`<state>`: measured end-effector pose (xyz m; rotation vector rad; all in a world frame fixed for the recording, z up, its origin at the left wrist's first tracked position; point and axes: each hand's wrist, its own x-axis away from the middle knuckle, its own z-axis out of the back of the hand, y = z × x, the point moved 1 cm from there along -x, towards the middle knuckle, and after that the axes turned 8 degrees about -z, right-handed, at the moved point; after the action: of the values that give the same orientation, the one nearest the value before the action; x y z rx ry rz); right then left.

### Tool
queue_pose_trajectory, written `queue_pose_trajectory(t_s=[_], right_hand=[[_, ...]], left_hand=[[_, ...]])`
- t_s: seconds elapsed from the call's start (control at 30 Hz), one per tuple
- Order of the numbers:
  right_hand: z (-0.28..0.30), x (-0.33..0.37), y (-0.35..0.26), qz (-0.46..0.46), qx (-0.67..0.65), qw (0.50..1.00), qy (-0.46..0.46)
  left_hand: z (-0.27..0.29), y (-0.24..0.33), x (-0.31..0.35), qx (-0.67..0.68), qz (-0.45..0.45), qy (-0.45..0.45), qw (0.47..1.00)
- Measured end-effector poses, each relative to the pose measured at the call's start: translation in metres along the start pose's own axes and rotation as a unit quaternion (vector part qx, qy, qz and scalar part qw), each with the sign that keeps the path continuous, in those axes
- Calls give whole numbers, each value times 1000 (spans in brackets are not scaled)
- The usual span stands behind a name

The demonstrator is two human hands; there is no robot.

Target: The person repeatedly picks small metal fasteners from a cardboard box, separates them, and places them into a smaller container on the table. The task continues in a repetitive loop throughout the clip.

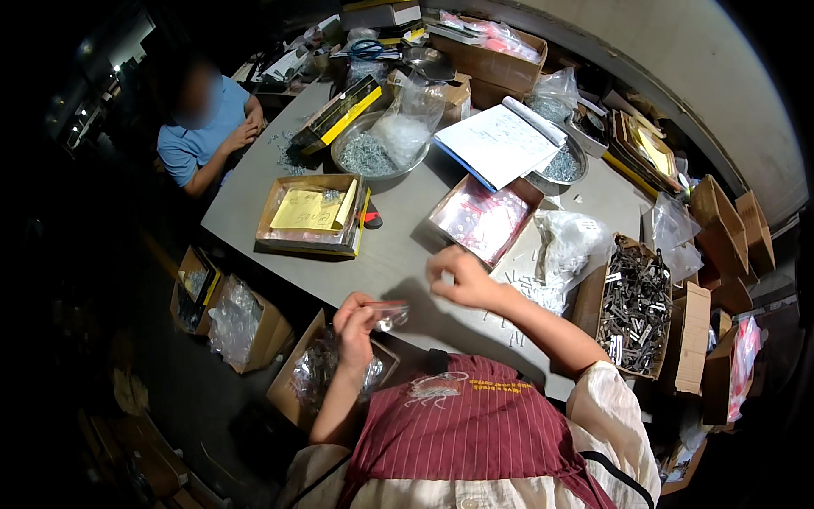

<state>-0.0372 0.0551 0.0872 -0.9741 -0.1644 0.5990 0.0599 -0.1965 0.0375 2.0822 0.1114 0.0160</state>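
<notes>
Near the table's front edge, my left hand (353,329) is closed on a small clear zip bag (391,316) with a red strip along its top. Something small and pale shows inside the bag. My right hand (462,278) hovers to the right of it, above the grey table (398,271), its fingers curled together. What they pinch, if anything, is too small to make out. Just beyond that hand sits an open carton (485,217) with red-edged clear bags in it. Beside my right forearm lie scattered small metal pins (517,287) and a clear plastic bag (572,246) of pale pieces.
A carton of dark metal parts (636,305) stands at the right. Farther back are a bowl of screws (373,154), a notepad (500,140) and a box with a yellow note (312,212). Below the front edge is a carton of plastic bags (318,369). Another person (203,127) sits far left.
</notes>
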Motion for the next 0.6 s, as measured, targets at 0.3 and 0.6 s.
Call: queue_pose_trajectory(t_s=[0.3,0.6], right_hand=[[55,-18,182,-204,426,873,121],[87,11,99,-132,193,935,269]], left_hand=[[54,13,6,-212,203,-14,956],[-2,-23,-36,-355,-32,-101,929]])
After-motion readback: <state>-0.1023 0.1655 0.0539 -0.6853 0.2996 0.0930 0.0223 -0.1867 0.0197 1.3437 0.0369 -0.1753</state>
